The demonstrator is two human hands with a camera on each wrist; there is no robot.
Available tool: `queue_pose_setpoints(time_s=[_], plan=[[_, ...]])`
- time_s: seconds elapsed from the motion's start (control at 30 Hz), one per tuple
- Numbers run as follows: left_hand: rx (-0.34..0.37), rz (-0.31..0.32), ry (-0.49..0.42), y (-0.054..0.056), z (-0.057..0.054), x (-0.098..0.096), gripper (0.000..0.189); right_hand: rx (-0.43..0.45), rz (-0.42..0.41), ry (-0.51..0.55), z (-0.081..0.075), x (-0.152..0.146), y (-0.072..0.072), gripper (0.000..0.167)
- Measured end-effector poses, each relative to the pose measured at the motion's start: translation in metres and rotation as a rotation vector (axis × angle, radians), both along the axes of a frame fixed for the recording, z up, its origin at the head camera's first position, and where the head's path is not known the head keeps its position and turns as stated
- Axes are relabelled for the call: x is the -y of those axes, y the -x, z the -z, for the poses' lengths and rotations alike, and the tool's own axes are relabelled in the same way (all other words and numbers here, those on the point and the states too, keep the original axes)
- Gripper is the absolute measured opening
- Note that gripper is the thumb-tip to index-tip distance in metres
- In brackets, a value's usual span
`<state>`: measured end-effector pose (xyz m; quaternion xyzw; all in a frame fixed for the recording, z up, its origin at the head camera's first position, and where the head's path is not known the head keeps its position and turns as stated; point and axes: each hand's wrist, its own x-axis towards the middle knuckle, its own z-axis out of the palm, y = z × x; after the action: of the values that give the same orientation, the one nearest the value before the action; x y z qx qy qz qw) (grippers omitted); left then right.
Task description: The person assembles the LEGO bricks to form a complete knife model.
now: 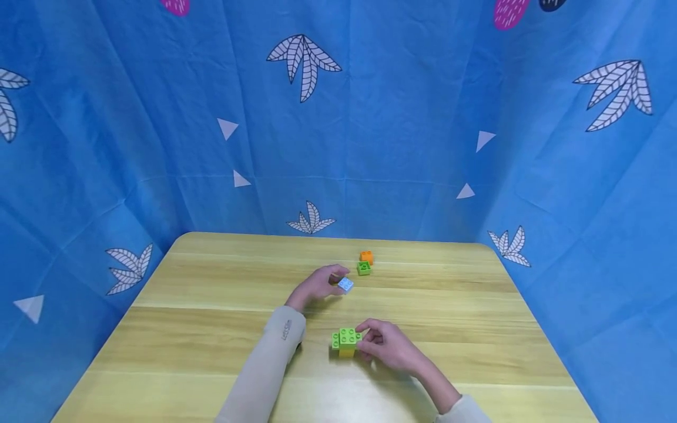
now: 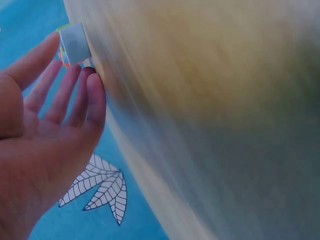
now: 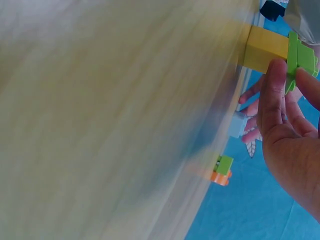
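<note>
A blue cloth (image 1: pixel 349 141) printed with white leaves and triangles hangs behind and beside the wooden desk (image 1: pixel 211 352). Over the desk reach two pale sleeves (image 1: pixel 259 370), the left one lettered. The right hand (image 1: pixel 388 346) pinches the right end of a toy-brick stack (image 1: pixel 348 338) between thumb and index finger; the stack has a yellow base, a wider green layer and a green studded brick on top. The left hand (image 1: pixel 319 283) has its fingers parted around a light-blue brick (image 1: pixel 345 285), which sits between thumb and fingertips, thumb at its edge; how firmly they touch it, I cannot tell. Just beyond lie an orange brick (image 1: pixel 367 257), studs up, and, before it, a small green brick (image 1: pixel 364 268), hollow side up.
</note>
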<state>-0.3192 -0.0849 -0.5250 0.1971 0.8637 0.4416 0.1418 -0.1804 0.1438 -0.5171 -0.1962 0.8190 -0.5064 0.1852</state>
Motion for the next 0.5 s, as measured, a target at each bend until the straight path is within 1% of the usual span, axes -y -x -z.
queue_pose_setpoints(time_s=[0.2,0.33,0.5], plan=[[-0.040,0.008,0.051,0.0009,-0.0015,-0.0042,0.041,0.000,0.000,-0.001,0.0012,-0.0013,0.0004,0.036],[-0.059,0.008,0.065,0.0006,-0.0024,-0.0069,0.032,-0.001,0.001,0.005,0.0009,-0.0015,0.0000,0.036],[-0.064,-0.017,0.084,-0.0006,-0.0034,-0.0077,0.025,-0.002,0.005,0.004,-0.0012,-0.0019,-0.0005,0.036]])
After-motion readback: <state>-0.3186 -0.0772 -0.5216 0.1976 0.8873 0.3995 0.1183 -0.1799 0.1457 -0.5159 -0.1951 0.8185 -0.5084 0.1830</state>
